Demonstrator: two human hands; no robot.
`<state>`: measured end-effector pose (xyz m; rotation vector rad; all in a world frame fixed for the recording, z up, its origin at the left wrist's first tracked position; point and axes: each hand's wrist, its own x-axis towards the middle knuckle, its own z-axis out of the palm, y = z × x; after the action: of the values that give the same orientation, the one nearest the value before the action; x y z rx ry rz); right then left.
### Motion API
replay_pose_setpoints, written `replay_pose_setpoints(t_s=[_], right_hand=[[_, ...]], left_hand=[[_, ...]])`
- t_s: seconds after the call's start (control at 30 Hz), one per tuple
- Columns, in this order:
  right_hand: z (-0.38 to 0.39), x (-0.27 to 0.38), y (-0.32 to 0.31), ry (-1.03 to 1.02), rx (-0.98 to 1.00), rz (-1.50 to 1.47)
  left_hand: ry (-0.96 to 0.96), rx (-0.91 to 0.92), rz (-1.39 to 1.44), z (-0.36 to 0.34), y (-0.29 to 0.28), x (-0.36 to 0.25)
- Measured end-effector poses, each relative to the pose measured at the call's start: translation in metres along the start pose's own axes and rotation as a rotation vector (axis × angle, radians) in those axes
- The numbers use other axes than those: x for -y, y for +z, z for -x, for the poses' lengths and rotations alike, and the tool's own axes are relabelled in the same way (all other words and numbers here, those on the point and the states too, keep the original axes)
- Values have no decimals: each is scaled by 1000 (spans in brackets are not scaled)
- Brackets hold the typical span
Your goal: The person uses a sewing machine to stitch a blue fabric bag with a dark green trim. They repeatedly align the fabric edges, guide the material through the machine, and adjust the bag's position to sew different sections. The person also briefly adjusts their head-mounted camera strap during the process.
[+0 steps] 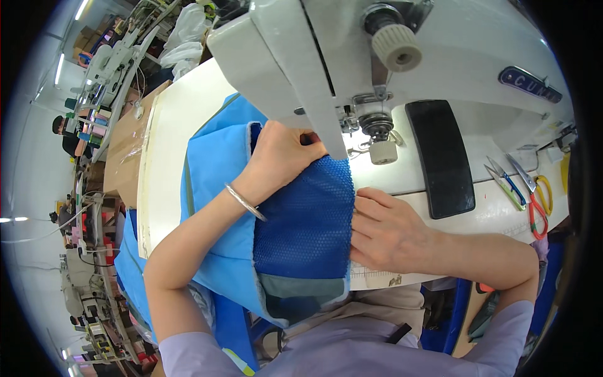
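Note:
A light blue garment [217, 169] with a dark blue mesh lining [308, 213] lies across the white sewing table [169, 125]. My left hand [282, 157], a silver bangle on its wrist, presses the fabric down right by the needle area, under the head of a white sewing machine [352, 56]. My right hand [386, 229] lies flat on the table, its fingers touching the right edge of the mesh. The needle itself is hidden behind the machine head.
A black pad [441, 157] sits on the machine bed to the right. Thread snips [505, 182] and red-and-yellow-handled scissors [537, 198] lie at the far right. A brown box [122, 157] stands left of the table. More sewing stations [88, 276] and another person [63, 129] are at the far left.

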<state>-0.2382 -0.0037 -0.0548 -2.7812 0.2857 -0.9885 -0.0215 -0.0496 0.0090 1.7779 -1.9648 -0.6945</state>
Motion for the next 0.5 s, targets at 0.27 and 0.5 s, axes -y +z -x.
replay_pose_setpoints(t_s=[0.27, 0.5], right_hand=[[-3, 0, -2, -22, -7, -12], [-6, 0, -16, -3, 101, -100]], left_hand=[[470, -396, -288, 14, 24, 31], [609, -425, -366, 14, 27, 38]])
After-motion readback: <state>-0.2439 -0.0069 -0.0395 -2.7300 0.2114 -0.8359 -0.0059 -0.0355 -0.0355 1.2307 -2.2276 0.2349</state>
